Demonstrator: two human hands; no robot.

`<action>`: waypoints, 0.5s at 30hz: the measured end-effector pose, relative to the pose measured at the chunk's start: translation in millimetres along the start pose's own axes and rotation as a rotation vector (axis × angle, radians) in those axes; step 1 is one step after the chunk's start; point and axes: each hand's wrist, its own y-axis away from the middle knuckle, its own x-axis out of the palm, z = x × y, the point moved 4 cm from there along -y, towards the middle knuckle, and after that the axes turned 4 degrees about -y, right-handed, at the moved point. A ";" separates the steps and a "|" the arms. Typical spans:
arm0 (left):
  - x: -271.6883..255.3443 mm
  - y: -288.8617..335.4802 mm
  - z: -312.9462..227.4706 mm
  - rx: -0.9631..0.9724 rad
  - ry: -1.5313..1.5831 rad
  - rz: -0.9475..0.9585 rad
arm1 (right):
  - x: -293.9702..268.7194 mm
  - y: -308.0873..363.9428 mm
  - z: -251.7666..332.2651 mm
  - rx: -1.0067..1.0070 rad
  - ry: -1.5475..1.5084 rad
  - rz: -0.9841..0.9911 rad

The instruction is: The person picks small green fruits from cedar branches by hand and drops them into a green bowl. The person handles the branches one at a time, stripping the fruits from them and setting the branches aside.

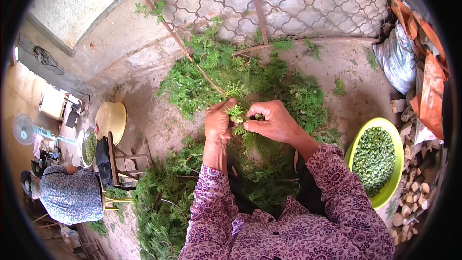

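Observation:
My left hand (217, 125) is closed on a green conifer sprig (235, 112) with flat, scaly leaves, held in front of my chest. Close beside it, my right hand (275, 124) pinches small round green cones (259, 117) between thumb and fingers, right at the sprig's edge. Below and beyond both hands lie heaps of cut conifer branches (211, 70), some around my legs. To my right stands a yellow-green basin (380, 201) holding many small green cones (374, 161).
A rusty metal lattice (308, 7) leans against the far wall. Stacked firewood (413, 197), a white sack (398, 58) and an orange sack (429, 98) line the right side. At left, another person (72, 195) sits near a wooden chair (113, 159), a fan (24, 129) and a round yellow container (115, 123).

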 end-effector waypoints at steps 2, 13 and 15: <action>0.0 -2.2 2.3 -0.004 0.025 0.000 | -0.1 -0.3 2.3 0.023 -0.007 0.018; -6.7 -9.1 8.2 -0.074 0.110 0.117 | -10.2 -3.8 -8.0 0.164 0.015 0.005; -7.9 -8.4 8.8 -0.071 0.130 0.144 | -7.1 -4.3 -5.7 0.187 -0.018 0.019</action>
